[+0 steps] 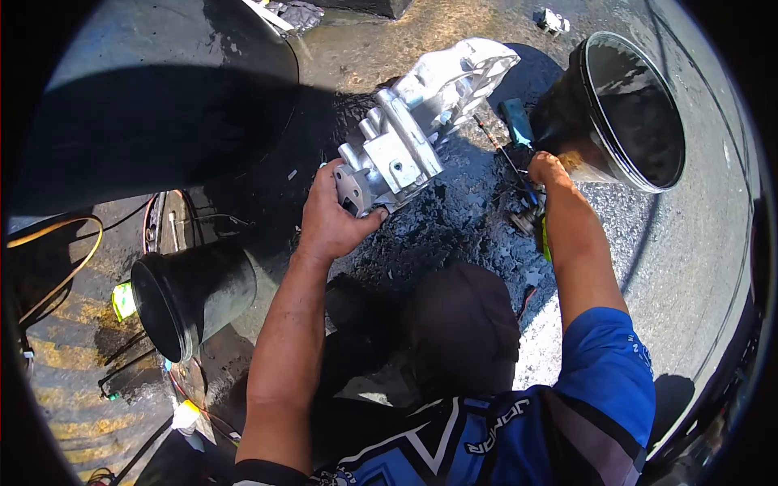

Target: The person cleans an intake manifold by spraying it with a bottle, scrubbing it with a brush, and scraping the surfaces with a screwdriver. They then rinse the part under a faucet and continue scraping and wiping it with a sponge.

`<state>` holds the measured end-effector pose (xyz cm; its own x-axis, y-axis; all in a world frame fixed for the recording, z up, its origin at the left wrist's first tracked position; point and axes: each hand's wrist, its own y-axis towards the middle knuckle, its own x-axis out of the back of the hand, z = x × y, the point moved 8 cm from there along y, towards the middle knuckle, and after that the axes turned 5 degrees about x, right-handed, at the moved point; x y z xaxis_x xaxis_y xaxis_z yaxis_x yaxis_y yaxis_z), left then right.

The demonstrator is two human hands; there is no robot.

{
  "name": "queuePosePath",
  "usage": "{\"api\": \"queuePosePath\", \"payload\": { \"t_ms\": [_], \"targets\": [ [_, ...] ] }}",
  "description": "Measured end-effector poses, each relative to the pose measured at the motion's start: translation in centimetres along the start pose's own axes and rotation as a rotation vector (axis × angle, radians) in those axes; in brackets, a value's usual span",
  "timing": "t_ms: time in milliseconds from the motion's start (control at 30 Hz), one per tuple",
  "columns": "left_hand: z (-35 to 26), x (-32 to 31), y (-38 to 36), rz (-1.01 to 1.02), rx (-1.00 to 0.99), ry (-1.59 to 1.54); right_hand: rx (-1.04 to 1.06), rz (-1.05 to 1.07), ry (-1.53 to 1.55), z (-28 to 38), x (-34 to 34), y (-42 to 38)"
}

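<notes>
My left hand [328, 215] grips the lower end of a silvery cast-metal housing [393, 158]. Its thumb and fingers wrap round a flat flange with openings. Held tilted above the wet dark ground, the housing stretches up and to the right, with stubby round bosses along its left side. My right hand [549, 168] reaches down beside a black bucket [559, 105] lying tipped toward the right. Those fingers are curled among tools on the ground, and what they hold is hidden. Close by are a teal block-shaped object [516, 121] and a thin rod [489, 134].
A large black tub [162, 130] fills the upper left. Another black bucket [215, 283] lies on its side at the lower left, near hoses and cables [101, 235]. A small metal part [553, 21] lies at the top right. My dark-clothed knee [462, 324] is below the housing.
</notes>
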<state>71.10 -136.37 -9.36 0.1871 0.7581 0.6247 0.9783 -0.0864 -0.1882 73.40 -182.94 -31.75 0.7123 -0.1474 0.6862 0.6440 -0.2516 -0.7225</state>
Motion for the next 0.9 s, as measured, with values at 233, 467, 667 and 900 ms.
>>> {"api": "queuePosePath", "payload": {
  "t_ms": [233,467,667,900],
  "targets": [
    [1.7,0.2,-1.9,0.049,0.071,-0.088,-0.091,-0.294,0.241,-0.9,-1.3,2.7],
    [2.3,-0.4,-2.2,0.136,0.060,-0.112,0.178,-0.662,0.604,1.5,4.5,-6.0],
    [1.5,-1.2,-2.9,0.087,0.083,-0.107,0.230,-0.646,0.888,-2.4,2.5,-8.0],
    [-2.0,-3.1,-4.1,-0.034,0.019,-0.093,0.421,-0.669,0.411,-0.6,2.1,-13.5]
  ]
}}
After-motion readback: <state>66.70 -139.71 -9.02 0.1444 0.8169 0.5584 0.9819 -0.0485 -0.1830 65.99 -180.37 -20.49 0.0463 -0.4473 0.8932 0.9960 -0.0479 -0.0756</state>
